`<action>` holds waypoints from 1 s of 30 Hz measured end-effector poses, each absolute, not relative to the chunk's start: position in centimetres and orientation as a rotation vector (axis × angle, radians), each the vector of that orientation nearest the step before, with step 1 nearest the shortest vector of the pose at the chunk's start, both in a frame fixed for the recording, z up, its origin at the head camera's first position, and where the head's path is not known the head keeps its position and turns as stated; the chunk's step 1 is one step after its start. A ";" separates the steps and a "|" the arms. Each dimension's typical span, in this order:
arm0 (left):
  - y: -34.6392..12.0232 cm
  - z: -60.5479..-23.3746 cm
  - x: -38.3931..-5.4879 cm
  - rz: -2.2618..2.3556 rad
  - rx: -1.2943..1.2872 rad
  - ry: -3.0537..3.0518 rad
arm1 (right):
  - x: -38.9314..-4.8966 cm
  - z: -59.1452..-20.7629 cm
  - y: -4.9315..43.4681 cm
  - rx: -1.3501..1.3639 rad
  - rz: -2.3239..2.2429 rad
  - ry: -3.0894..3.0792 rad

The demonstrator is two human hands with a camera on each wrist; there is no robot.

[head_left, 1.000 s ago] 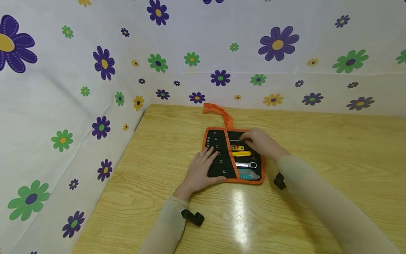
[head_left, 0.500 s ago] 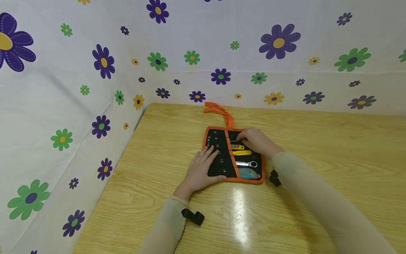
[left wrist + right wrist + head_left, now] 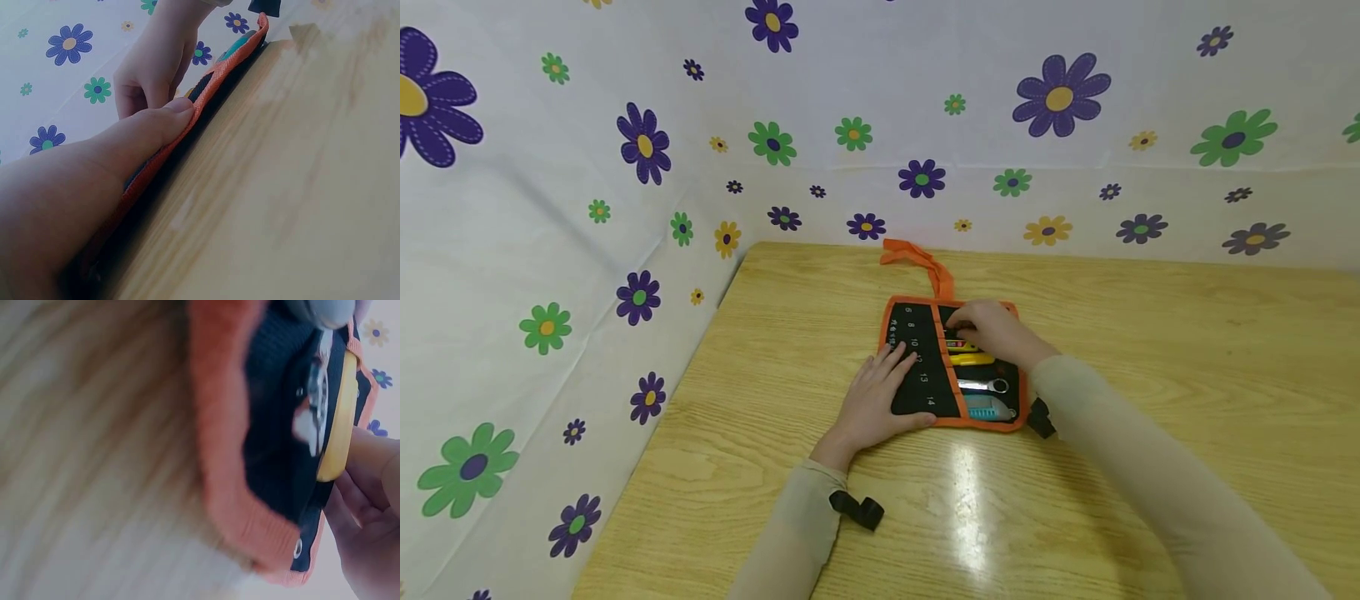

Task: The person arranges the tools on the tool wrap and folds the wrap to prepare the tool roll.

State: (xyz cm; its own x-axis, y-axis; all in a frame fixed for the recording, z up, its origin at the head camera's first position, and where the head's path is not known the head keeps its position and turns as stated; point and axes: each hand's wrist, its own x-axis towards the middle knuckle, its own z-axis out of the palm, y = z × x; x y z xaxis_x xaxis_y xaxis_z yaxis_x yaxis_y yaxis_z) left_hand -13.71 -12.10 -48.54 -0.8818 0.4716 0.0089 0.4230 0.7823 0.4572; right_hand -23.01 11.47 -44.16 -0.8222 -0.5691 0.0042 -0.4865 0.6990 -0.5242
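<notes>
A black tool roll with orange trim [image 3: 912,396] lies spread on the wooden table. My left hand [image 3: 872,404] rests flat on its numbered pocket side, fingers spread, thumb [image 3: 178,106] along the near edge. Over the top pocket, my right hand [image 3: 996,332] has curled fingers pinching a thin metal tool, nearly all hidden by the hand. Below it, in the pockets, sit a yellow tool with a red label [image 3: 959,344], a yellow handle [image 3: 972,359], a ring-ended wrench [image 3: 988,386] and a teal utility knife [image 3: 989,408]. The wrench [image 3: 319,403] shows in the right wrist view too.
An orange tie strap [image 3: 917,252] trails from the roll's far edge toward the back of the table [image 3: 1187,375]. Behind and to the left hangs a white flowered sheet [image 3: 865,83]. Black camera mounts [image 3: 859,510] sit on both wrists.
My right hand has moved left toward the pocket opening, and less of the thin metal tool shows. The left hand has stayed in place on the roll.
</notes>
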 end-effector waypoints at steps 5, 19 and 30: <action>-12.0 -48.5 -13.8 0.688 0.724 2.872 | -22.9 -44.2 13.2 -0.824 -0.817 2.760; -11.9 -48.5 -13.8 0.642 0.739 2.896 | -22.7 -44.5 16.1 -0.753 -0.803 2.787; -12.0 -48.4 -13.7 0.644 0.723 2.889 | -22.9 -44.4 14.5 -0.785 -0.742 2.797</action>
